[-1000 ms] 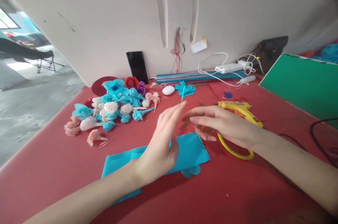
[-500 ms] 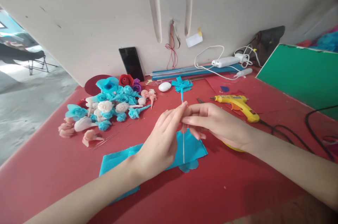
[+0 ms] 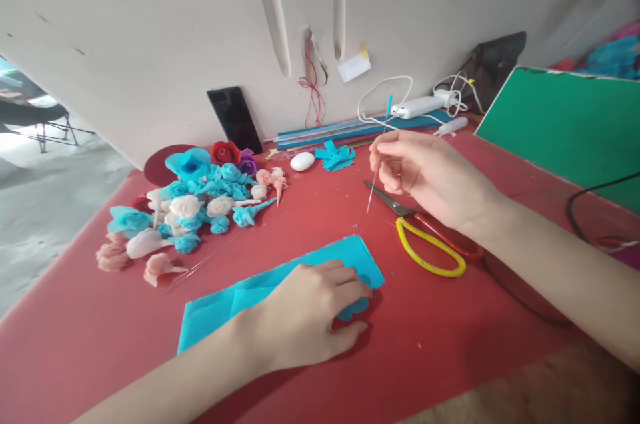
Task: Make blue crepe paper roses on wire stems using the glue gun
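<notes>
My right hand (image 3: 425, 174) pinches a thin wire (image 3: 371, 197) between thumb and fingers, above the table. The wire stands nearly upright, its top end wrapped in blue. Lower down, my left hand (image 3: 317, 307) lies over a folded sheet of blue crepe paper (image 3: 215, 317). Its thumb and fingers are apart, on either side of a few rounded blue paper petals (image 3: 356, 309), partly hidden by the fingers. Under my right wrist rest scissors (image 3: 433, 264) with one yellow and one red handle.
Several blue, white and pink paper flowers (image 3: 187, 205) are heaped at the left. Behind are a white egg-shaped piece (image 3: 303, 161), blue scraps (image 3: 336, 156), a leaning phone (image 3: 235, 119) and a white power strip (image 3: 417, 107). A green board (image 3: 565, 134) stands at the right.
My hands have separated. The left dropped to the petals on the crepe paper; the right moved right and up with the wire. The scissors now show more, while the yellow glue gun is hidden.
</notes>
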The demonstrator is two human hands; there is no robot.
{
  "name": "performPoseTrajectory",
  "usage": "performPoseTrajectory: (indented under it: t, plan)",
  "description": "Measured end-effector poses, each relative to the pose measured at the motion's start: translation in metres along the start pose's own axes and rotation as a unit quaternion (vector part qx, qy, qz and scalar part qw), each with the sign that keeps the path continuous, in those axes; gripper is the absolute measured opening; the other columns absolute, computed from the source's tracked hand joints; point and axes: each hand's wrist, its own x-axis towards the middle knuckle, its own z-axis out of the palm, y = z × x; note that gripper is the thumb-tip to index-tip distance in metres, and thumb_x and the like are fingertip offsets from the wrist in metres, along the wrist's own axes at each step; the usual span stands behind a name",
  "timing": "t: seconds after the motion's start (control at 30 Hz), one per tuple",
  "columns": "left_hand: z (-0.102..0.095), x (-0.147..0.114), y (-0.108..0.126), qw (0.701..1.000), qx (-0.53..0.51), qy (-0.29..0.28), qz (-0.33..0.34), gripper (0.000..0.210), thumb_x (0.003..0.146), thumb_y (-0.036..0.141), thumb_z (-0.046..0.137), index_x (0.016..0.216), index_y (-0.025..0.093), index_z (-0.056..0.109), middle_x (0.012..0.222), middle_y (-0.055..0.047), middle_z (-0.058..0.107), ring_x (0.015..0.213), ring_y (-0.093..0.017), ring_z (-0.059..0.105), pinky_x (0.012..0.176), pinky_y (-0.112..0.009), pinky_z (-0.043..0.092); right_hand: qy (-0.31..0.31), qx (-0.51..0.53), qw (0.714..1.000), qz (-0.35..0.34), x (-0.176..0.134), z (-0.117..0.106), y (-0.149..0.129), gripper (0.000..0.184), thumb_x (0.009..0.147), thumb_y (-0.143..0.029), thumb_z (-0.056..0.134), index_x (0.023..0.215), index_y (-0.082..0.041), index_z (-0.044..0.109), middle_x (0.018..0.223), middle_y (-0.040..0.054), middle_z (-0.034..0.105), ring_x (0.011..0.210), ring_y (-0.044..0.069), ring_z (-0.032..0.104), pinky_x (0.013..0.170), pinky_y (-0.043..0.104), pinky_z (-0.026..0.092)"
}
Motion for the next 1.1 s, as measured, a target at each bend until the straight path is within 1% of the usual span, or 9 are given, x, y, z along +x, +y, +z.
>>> performPoseTrajectory:
  t: [0.07, 0.13, 0.3, 0.5, 0.67, 0.83, 0.9, 1.0, 1.1]
  plan:
    - [0.001, -0.001, -0.001, 1.000, 0.019, -0.013, 0.001, 0.020, 0.079, 0.020, 0.054, 0.097, 0.017, 0.063, 0.090, -0.006, 0.066, 0.076, -0.020, 0.060, 0.063, -0.026, 0.046, -0.004, -0.002, 1.000, 0.000, 0.000, 0.001, -0.001, 0.009, 0.081, -0.020, 0.054, 0.074, -0.016, 0.056, 0.067, -0.0018, 0.058, 0.046, 0.004, 0.046, 0.044, 0.018, 0.034]
    - [0.002, -0.002, -0.002, 0.999, 0.031, -0.021, 0.008, 0.023, 0.079, 0.015, 0.052, 0.100, 0.016, 0.062, 0.094, -0.006, 0.066, 0.079, -0.019, 0.060, 0.065, -0.026, 0.046, -0.003, -0.002, 1.000, 0.005, 0.000, 0.003, -0.001, 0.010, 0.082, -0.017, 0.052, 0.073, -0.016, 0.055, 0.066, -0.0018, 0.058, 0.045, 0.004, 0.046, 0.043, 0.018, 0.034]
    - [0.006, -0.003, -0.007, 0.999, 0.047, -0.010, 0.019, 0.029, 0.080, 0.006, 0.045, 0.100, 0.018, 0.061, 0.096, -0.004, 0.066, 0.081, -0.018, 0.061, 0.066, -0.026, 0.047, -0.002, 0.003, 1.000, 0.022, 0.003, 0.005, -0.001, 0.013, 0.084, -0.013, 0.049, 0.072, -0.015, 0.054, 0.065, -0.0010, 0.057, 0.044, 0.004, 0.046, 0.042, 0.017, 0.033]
    - [0.009, -0.002, -0.009, 0.999, 0.045, 0.012, 0.017, 0.018, 0.082, 0.019, 0.052, 0.096, 0.019, 0.063, 0.094, -0.002, 0.067, 0.079, -0.016, 0.062, 0.064, -0.024, 0.049, -0.010, 0.008, 1.000, 0.026, 0.002, 0.004, 0.000, 0.017, 0.085, -0.009, 0.046, 0.071, -0.013, 0.054, 0.065, 0.0008, 0.057, 0.044, 0.006, 0.045, 0.042, 0.019, 0.032]
    - [0.011, -0.003, -0.011, 0.999, 0.040, 0.024, 0.018, 0.022, 0.085, 0.014, 0.046, 0.098, 0.019, 0.063, 0.094, -0.003, 0.067, 0.079, -0.016, 0.063, 0.065, -0.025, 0.049, -0.014, 0.013, 0.999, 0.026, 0.002, 0.005, 0.001, 0.017, 0.085, -0.008, 0.045, 0.071, -0.013, 0.055, 0.066, 0.0013, 0.057, 0.045, 0.007, 0.045, 0.042, 0.019, 0.032]
    - [0.012, -0.003, -0.013, 0.999, 0.015, 0.030, 0.011, 0.032, 0.080, 0.006, 0.045, 0.105, 0.019, 0.062, 0.096, -0.005, 0.067, 0.084, -0.018, 0.064, 0.070, -0.027, 0.051, -0.017, 0.012, 0.999, 0.028, 0.002, 0.005, 0.001, 0.015, 0.084, -0.008, 0.045, 0.073, -0.013, 0.054, 0.066, 0.0010, 0.057, 0.045, 0.007, 0.044, 0.042, 0.019, 0.031]
    - [0.014, -0.003, -0.014, 0.999, 0.000, 0.038, 0.000, 0.033, 0.080, 0.007, 0.046, 0.106, 0.018, 0.061, 0.096, -0.006, 0.067, 0.086, -0.020, 0.064, 0.071, -0.029, 0.051, -0.020, 0.010, 0.999, 0.028, 0.002, 0.004, 0.001, 0.015, 0.084, -0.008, 0.045, 0.073, -0.012, 0.054, 0.066, 0.0011, 0.057, 0.044, 0.007, 0.044, 0.042, 0.020, 0.031]
    - [0.018, -0.002, -0.012, 0.998, -0.033, 0.057, -0.022, 0.023, 0.082, 0.010, 0.045, 0.094, 0.017, 0.064, 0.089, -0.007, 0.067, 0.082, -0.022, 0.063, 0.070, -0.032, 0.050, -0.026, 0.008, 0.999, 0.027, 0.002, 0.003, 0.001, 0.016, 0.084, -0.009, 0.045, 0.072, -0.013, 0.054, 0.066, 0.0011, 0.056, 0.044, 0.006, 0.044, 0.042, 0.019, 0.031]
    - [0.015, -0.001, -0.008, 0.990, -0.092, 0.088, -0.061, 0.018, 0.081, 0.010, 0.048, 0.082, 0.017, 0.065, 0.084, -0.005, 0.066, 0.075, -0.018, 0.062, 0.067, -0.029, 0.048, -0.033, 0.003, 0.999, 0.025, 0.002, 0.002, 0.002, 0.015, 0.084, -0.010, 0.046, 0.073, -0.013, 0.055, 0.067, 0.0008, 0.057, 0.045, 0.006, 0.045, 0.042, 0.018, 0.032]
